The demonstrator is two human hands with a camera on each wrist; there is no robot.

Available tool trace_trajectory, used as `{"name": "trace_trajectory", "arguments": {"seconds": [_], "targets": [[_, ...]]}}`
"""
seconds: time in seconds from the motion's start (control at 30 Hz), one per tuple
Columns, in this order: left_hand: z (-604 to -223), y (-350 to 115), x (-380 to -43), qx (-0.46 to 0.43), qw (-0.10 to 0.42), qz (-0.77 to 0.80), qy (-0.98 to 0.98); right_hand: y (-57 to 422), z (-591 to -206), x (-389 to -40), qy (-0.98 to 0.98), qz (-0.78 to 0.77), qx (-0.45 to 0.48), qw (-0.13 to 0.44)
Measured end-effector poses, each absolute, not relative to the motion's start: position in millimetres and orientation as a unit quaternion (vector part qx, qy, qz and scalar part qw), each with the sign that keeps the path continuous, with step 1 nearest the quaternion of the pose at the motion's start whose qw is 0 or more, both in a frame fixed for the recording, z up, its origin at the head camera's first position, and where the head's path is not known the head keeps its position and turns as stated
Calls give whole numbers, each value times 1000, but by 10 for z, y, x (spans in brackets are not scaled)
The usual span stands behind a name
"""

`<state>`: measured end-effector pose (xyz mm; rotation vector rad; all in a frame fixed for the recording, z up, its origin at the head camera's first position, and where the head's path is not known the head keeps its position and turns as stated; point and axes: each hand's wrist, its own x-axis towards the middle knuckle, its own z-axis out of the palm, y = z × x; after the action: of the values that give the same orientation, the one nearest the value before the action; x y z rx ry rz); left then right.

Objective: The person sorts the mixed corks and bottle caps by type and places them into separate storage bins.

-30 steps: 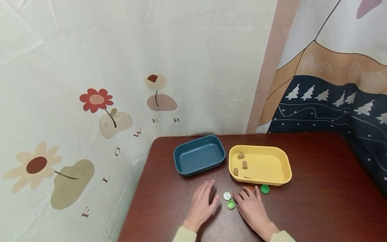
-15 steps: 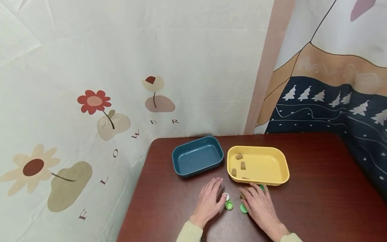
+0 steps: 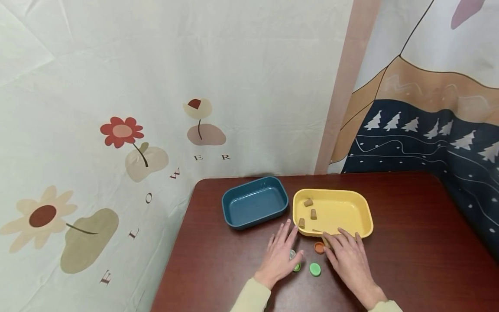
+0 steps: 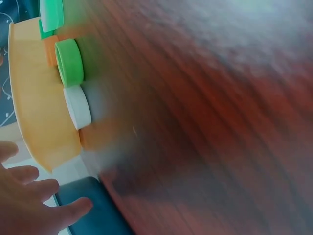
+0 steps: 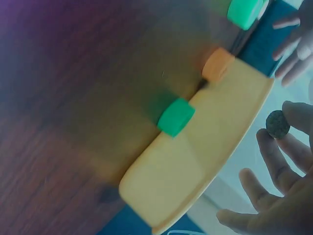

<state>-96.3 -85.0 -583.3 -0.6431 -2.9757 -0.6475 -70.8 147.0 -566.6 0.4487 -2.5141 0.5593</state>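
Note:
My right hand (image 3: 351,262) pinches a cork (image 5: 278,124) between thumb and fingertips, above the table by the front wall of the yellow tray (image 3: 364,216). Its other fingers spread loosely. My left hand (image 3: 277,255) holds nothing; its fingers are extended, and it hovers over a white cap (image 3: 292,255) and a bright green cap (image 3: 296,267), partly covering both. Between the hands lie an orange cap (image 3: 319,248) and a light green cap (image 3: 315,269). Another green cap (image 5: 176,117) shows in the right wrist view; the right hand hides it in the head view.
Several corks (image 3: 313,214) lie at the left side of the yellow tray. A blue tray (image 3: 255,223) stands to its left, near the table's back edge. The dark red table (image 3: 409,242) meets a printed cloth backdrop (image 3: 265,86) behind.
My right hand has lifted the cork from the table and shifted right, uncovering the orange cap. The light green cap came into view from beneath it. My left hand has moved right, over the white cap.

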Motion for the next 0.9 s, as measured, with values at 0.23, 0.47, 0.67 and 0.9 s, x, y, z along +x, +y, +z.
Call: {"name": "trace_trajectory", "arguments": {"seconds": [0.23,0.47,0.67,0.9], "targets": [[-5855,-749,-992,-194,-7,-218,-957,1647,-5632,-867,-924,223,137,279],[-5892,-716,-995,-187,-10,-217,-958,1759,-5638,-1054,-924,239,112,277],[-5892,-706,-997,-185,-19,-215,-959,1817,-5655,-1218,-931,240,100,255],[-5876,-701,-1003,-181,-30,-215,-959,1815,-5681,-1401,-941,240,97,216]]}}
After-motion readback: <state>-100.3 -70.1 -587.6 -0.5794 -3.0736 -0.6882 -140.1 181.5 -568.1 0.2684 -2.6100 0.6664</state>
